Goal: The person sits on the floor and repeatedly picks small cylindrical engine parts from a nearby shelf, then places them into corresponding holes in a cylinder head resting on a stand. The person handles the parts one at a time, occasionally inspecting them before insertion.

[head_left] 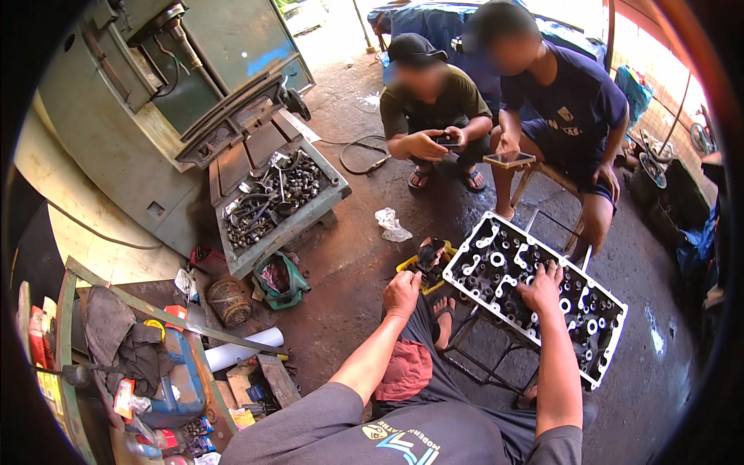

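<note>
The right hand (542,285) lies flat, fingers spread, on the near edge of the engine cylinder head (535,294) resting on a metal stand (496,353). The left hand (401,294), loosely curled and holding nothing visible, hovers just left of it, beside a yellow tray (422,267).

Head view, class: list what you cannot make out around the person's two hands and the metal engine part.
- Left hand: its fingers curl downward, hiding whether it holds anything.
- Right hand: covers part of the engine part; what its fingertips touch is hidden.
- Yellow tray: contents too small and dark.
- Stand under the engine part: mostly hidden.
</note>
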### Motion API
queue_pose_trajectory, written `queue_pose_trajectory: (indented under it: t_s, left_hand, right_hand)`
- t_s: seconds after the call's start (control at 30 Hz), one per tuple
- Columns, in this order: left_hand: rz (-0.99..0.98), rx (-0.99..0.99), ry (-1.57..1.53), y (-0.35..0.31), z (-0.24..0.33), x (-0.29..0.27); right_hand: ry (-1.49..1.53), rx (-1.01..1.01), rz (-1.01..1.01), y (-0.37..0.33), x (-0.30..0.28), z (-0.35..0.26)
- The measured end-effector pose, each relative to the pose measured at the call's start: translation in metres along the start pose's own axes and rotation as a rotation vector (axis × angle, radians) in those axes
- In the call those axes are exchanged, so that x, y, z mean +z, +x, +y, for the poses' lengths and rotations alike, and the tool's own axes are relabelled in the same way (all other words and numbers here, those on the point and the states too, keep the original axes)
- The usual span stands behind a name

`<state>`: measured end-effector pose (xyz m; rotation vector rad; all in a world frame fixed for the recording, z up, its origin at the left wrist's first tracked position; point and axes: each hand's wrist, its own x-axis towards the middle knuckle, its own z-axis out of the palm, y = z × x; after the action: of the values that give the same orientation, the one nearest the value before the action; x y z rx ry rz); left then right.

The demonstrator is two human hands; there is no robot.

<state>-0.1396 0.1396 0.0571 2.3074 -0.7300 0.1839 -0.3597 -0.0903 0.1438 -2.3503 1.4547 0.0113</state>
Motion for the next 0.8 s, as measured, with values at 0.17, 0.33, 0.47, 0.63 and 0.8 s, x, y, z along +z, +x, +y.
queue_pose_trajectory:
  t_s: [0.17,0.33,0.47,0.63,0.8]
  left_hand:
    - [-0.018,-0.009,-0.01,0.0,0.001,0.0]
    - [-0.028,0.007,0.017,0.001,0.007,0.001]
    - [-0.049,-0.016,-0.006,0.003,0.012,0.0]
    - [-0.049,-0.012,0.001,0.003,0.013,0.001]
    - [-0.027,0.017,-0.004,0.003,0.01,0.004]
  right_hand:
    - [-0.011,-0.009,0.02,-0.004,0.0,-0.002]
    - [-0.043,-0.032,0.012,-0.005,-0.004,-0.002]
    - [-0.045,-0.044,0.024,-0.005,-0.003,-0.001]
    - [-0.049,-0.057,0.032,-0.004,-0.003,-0.002]
    - [-0.057,-0.059,0.005,-0.003,-0.008,-0.003]
